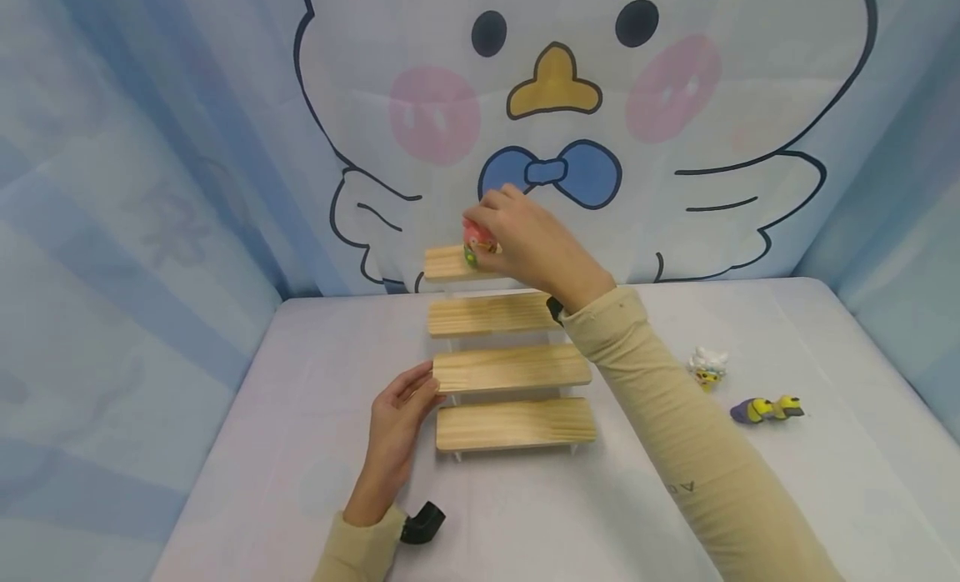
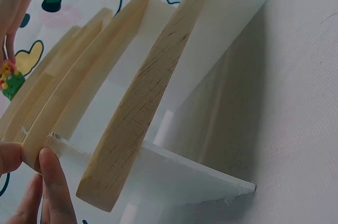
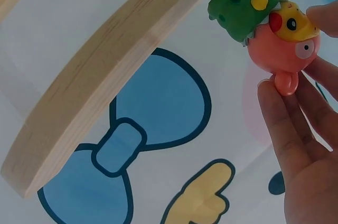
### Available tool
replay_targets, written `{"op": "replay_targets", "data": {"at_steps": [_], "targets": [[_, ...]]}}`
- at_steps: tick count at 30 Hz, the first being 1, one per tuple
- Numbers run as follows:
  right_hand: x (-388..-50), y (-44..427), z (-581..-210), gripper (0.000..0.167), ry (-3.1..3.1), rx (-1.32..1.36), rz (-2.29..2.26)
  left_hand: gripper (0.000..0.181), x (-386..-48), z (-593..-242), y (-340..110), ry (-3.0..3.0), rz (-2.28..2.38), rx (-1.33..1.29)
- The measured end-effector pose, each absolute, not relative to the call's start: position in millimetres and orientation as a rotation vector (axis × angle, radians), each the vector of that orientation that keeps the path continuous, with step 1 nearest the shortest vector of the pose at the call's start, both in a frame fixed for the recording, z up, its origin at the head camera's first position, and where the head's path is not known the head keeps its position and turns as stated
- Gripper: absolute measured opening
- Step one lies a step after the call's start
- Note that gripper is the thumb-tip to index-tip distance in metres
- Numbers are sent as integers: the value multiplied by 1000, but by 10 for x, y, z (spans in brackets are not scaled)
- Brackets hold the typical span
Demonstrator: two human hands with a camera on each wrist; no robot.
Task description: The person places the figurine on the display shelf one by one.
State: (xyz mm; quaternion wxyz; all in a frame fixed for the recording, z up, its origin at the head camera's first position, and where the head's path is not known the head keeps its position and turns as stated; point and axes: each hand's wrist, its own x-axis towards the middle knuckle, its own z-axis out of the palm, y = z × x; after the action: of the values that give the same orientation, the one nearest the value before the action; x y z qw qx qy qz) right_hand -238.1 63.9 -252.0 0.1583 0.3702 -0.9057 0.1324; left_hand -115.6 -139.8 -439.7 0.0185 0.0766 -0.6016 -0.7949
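My right hand [image 1: 528, 236] pinches a small toy figurine [image 3: 282, 36] by its pink-red head, at the top step of a wooden display rack. The figurine has a yellow face and a green body with yellow spots. Its base is at the left part of the top shelf board [image 1: 444, 263]; whether it touches the wood I cannot tell. My left hand [image 1: 401, 415] pinches the left end of a lower shelf board [image 1: 510, 370], the second from the front. In the left wrist view, thumb and fingers [image 2: 55, 187] hold that board's end from both sides.
On the table right of the rack lie a white-topped figurine [image 1: 708, 367] and a purple and yellow figurine [image 1: 767, 409]. The front board [image 1: 516, 423] stands lowest, on white side supports [image 2: 195, 174]. Behind hangs a curtain [image 1: 555, 32] with a cartoon bird.
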Motion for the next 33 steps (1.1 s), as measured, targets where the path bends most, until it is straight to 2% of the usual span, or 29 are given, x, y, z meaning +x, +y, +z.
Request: {"op": "replay_targets", "data": {"at_steps": [16,33], "targets": [[-2400,582,-2528,35,-2585,1037,365,39,-1164,-4392,-1392,-1868,-2468,226],[-2409,588,-2562,42,-2572,1051,369,37,-1164,-4396,-1393,-1835,-2477,219]]}}
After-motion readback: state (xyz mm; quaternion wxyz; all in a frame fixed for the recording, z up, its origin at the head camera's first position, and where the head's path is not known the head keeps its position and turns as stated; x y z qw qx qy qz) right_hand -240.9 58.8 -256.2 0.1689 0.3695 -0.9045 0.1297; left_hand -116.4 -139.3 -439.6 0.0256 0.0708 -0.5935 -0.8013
